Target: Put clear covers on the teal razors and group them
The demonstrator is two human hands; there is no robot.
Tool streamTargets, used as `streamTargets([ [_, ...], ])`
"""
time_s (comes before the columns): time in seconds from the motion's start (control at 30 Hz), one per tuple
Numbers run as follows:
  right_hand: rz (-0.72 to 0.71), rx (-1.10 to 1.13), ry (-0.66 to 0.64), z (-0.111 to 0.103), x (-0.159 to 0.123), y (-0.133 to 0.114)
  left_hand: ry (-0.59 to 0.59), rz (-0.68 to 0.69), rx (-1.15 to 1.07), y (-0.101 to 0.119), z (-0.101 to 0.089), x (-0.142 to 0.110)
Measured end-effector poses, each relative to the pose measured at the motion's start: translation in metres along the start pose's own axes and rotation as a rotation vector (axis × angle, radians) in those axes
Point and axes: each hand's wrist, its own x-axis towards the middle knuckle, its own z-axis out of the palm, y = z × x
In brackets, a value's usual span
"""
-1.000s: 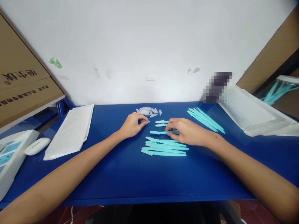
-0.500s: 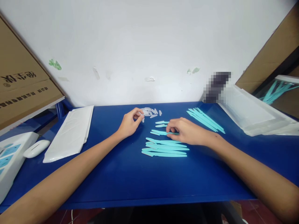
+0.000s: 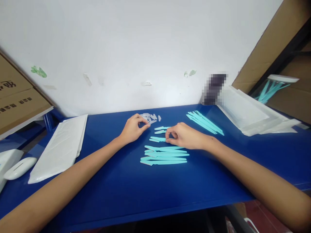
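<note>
On the blue table [image 3: 126,191] my left hand [image 3: 133,128] pinches a small clear plastic cap [image 3: 152,121] at the near edge of a heap of such caps [image 3: 149,116]. My right hand [image 3: 185,136] lies fingers curled on a turquoise plastic stick [image 3: 157,139], holding it down against the table. Two more turquoise sticks [image 3: 160,129] lie between my hands. Just below my right hand several turquoise sticks [image 3: 165,155] lie side by side in a row.
Another bundle of turquoise sticks [image 3: 205,122] lies at the back right, beside stacked clear plastic bags [image 3: 252,115]. A flat pile of white bags [image 3: 58,145] and a white mouse [image 3: 18,167] sit at the left. Cardboard boxes [image 3: 17,97] flank both sides.
My left hand reached up into the cap heap and came back pinching a cap. My right hand slid left along its stick. The view shifted, so everything sits further left.
</note>
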Motion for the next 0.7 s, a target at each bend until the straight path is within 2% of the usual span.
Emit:
streamTargets([
  [0.17,-0.060,0.010,0.009,-0.003,0.000,0.003,-0.072,0.137,0.105,0.003,0.014,0.017],
  [0.33,-0.129,-0.071,0.082,-0.003,0.001,0.005,-0.156,0.127,0.208,0.005,0.018,0.017],
  [0.43,-0.084,-0.109,0.096,-0.005,0.000,0.002,-0.170,0.124,0.233,0.005,0.017,0.015],
  [0.53,-0.001,-0.110,0.048,-0.008,-0.002,-0.001,-0.181,0.153,0.252,0.005,0.016,0.014],
  [0.7,0.013,-0.089,-0.024,-0.009,-0.002,0.001,-0.178,0.243,0.246,0.006,0.006,0.005],
])
